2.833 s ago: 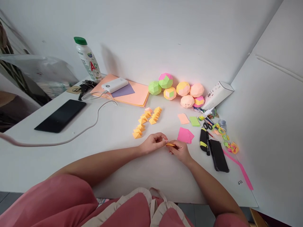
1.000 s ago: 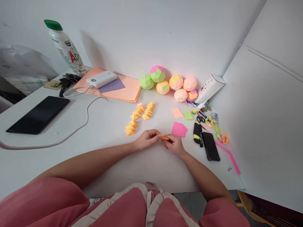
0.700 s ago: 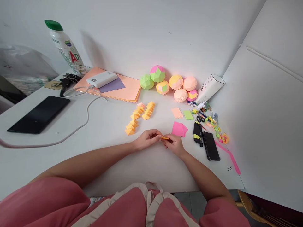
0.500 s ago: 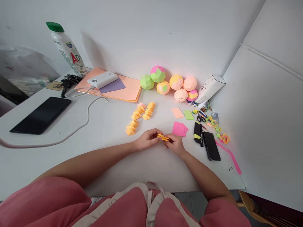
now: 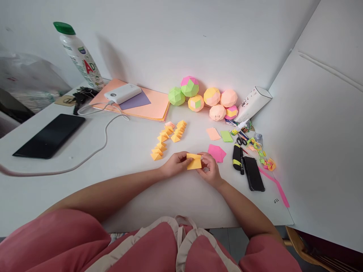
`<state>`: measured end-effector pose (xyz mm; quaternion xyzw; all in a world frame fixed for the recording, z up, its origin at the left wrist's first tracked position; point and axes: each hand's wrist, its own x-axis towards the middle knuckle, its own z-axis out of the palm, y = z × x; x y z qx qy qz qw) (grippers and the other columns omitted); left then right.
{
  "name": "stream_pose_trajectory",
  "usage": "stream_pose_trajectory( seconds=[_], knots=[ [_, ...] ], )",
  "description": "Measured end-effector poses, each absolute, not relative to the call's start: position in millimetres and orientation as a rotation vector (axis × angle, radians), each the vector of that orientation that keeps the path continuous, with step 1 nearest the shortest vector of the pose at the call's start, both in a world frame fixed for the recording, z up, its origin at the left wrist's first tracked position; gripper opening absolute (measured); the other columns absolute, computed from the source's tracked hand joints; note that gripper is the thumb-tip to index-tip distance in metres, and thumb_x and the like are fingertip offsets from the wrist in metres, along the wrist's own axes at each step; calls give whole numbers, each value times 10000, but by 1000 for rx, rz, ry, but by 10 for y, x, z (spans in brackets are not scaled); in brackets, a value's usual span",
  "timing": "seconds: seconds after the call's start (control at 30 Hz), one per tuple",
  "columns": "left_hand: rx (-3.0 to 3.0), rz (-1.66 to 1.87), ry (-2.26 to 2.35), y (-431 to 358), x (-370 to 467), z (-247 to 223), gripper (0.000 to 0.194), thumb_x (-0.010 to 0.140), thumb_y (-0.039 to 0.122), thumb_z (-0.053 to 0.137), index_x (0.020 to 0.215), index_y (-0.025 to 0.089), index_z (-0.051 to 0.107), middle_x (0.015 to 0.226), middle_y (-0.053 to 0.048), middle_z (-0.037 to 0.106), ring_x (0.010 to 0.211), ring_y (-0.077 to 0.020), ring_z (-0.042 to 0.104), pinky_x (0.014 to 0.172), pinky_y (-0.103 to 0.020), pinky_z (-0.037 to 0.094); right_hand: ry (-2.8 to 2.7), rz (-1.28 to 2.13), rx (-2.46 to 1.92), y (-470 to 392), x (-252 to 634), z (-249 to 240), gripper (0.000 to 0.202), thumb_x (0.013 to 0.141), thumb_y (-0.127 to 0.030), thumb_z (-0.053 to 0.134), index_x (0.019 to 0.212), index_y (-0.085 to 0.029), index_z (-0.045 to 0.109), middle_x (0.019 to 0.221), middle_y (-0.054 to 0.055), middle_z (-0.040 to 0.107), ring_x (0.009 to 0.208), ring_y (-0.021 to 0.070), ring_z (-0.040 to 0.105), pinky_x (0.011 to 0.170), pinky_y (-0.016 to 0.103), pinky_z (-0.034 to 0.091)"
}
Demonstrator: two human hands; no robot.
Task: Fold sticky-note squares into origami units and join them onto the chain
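Note:
A small yellow-orange piece of paper [image 5: 194,162] is held up between my two hands, its broad face toward me. My left hand [image 5: 177,164] pinches its left side, thumb in front. At its right edge, my right hand [image 5: 210,169] grips with bent fingers; the fingertips are partly hidden behind the sheet. Beyond my left hand stand two rows of folded orange paper pieces [image 5: 160,147], with a pink one at the far end. Pink paper squares [image 5: 216,153] lie just past my right hand. Peach slips [image 5: 213,133] and green slips [image 5: 226,136] are farther back.
Several faceted paper balls [image 5: 211,97] sit against the wall. On the right are scissors [image 5: 241,141], a box cutter [image 5: 236,157], a phone [image 5: 254,173] and paper scraps. A tablet [image 5: 49,136], a cable, a power bank [image 5: 123,94] and a bottle [image 5: 82,56] occupy the left.
The yellow-orange paper was seen nearly edge-on as a narrow strip; now its flat face shows. My right fingers have shifted along its right edge.

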<state>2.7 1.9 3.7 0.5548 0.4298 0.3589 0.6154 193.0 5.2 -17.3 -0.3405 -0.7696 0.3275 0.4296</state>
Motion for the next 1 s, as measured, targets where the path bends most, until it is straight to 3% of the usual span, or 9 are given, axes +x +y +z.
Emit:
stream_pose_trajectory(
  seconds=[0.17, 0.3, 0.53, 0.67, 0.83, 1.0],
  knots=[
    [1274, 842, 1017, 30, 24, 22, 445, 753, 566, 537, 859, 137, 590, 715, -19, 600, 621, -133, 546, 525, -238, 425, -2116, 598, -784, 114, 1954, -140, 67, 795, -270, 617, 821, -208, 623, 979, 93, 567, 639, 124, 551, 565, 289, 510],
    [1344, 833, 1010, 41, 10, 11, 449, 759, 569, 531, 832, 135, 616, 705, -28, 619, 648, -150, 564, 548, -250, 443, -2056, 649, -826, 94, 1923, -90, 92, 797, -259, 618, 752, -197, 669, 766, 50, 564, 630, 133, 547, 540, 275, 491],
    [1361, 839, 790, 15, -6, 49, 462, 792, 545, 518, 1023, 155, 608, 948, -74, 662, 877, -190, 599, 776, -316, 471, -1694, 1083, -1027, 31, 1864, -11, 116, 754, -305, 658, 741, -193, 684, 747, 24, 586, 538, 109, 562, 473, 269, 504],
    [1349, 800, 794, 11, -3, 42, 436, 746, 535, 584, 951, 151, 616, 895, -70, 672, 825, -184, 612, 704, -296, 485, -1584, 1100, -990, 8, 1844, 1, 65, 755, -254, 658, 751, -190, 665, 697, 9, 588, 536, 114, 584, 473, 267, 501],
    [1358, 773, 880, 18, 15, 5, 404, 752, 524, 576, 901, 150, 603, 793, -30, 650, 582, -99, 555, 515, -226, 441, -1585, 1088, -987, -11, 1830, 0, 59, 765, -238, 647, 769, -179, 651, 665, 5, 611, 520, 115, 601, 456, 255, 498],
    [1245, 780, 805, -25, 65, 18, 374, 750, 493, 598, 902, 154, 547, 825, -34, 641, 635, -130, 608, 482, -225, 460, -1544, 1125, -1019, -22, 1831, 4, 105, 760, -278, 651, 760, -175, 626, 609, -11, 602, 482, 110, 586, 464, 260, 517]
  ],
)
